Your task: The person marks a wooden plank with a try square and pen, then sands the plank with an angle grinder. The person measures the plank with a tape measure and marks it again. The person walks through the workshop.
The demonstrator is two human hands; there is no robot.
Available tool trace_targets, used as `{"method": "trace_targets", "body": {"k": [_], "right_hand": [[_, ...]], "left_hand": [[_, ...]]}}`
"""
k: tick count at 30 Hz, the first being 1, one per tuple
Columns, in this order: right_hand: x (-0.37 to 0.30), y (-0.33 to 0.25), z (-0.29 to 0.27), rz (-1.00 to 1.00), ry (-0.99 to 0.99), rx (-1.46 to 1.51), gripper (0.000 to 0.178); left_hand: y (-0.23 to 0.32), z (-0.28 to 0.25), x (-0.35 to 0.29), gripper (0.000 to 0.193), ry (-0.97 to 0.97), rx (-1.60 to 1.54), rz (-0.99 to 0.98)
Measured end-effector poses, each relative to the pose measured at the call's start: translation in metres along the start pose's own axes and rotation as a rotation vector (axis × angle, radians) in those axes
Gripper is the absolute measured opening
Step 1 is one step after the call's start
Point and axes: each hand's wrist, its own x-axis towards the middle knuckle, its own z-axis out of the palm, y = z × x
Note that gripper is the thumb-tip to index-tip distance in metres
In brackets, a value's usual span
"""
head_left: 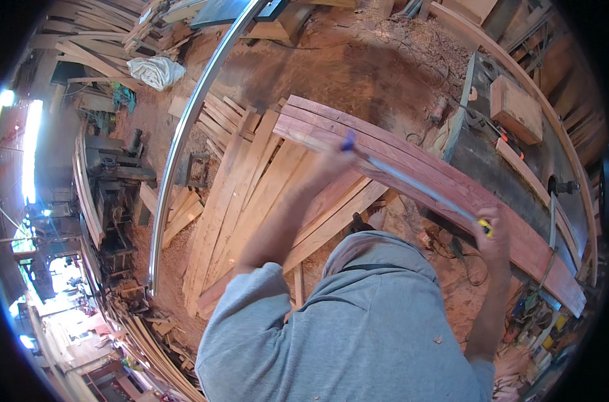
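My right hand (pixel 497 234) is closed around a yellow and black tape measure (pixel 485 228) above the reddish planks (pixel 411 161). Its pale blade (pixel 421 182) runs out over the wood, up and to the left. At the blade's other end is my left hand (pixel 336 159), somewhat blurred, with its fingers closed there. A small blue object (pixel 348 141) sticks up at those fingers, too smeared to name. The long planks lie side by side, slanting from upper left to lower right.
Lighter boards (pixel 244 214) fan out left of the planks. A dark machine table (pixel 498 161) with a wooden block (pixel 516 109) stands at the right. A curved-looking metal rail (pixel 187 120) crosses the left side. Sawdust covers the floor (pixel 331 67); a white sack (pixel 156 72) lies at the far left.
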Motion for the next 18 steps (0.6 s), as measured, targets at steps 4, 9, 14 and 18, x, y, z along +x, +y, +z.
{"method": "trace_targets", "body": {"k": [4,9,14,18], "right_hand": [[0.020,0.028,-0.013,0.157,0.030,-0.065,0.017],[0.050,0.010,0.014,0.171,-0.018,-0.155,0.015],[0.057,0.016,0.016,0.148,-0.047,-0.163,0.012],[0.060,0.014,0.015,0.161,-0.079,-0.145,0.012]], "left_hand": [[-0.025,-0.086,0.062,0.017,0.192,0.107,0.032],[-0.022,-0.106,0.080,0.015,0.284,0.293,0.116],[-0.031,-0.117,0.078,0.019,0.313,0.188,-0.029],[-0.036,-0.121,0.075,0.021,0.349,0.100,-0.067]]}}
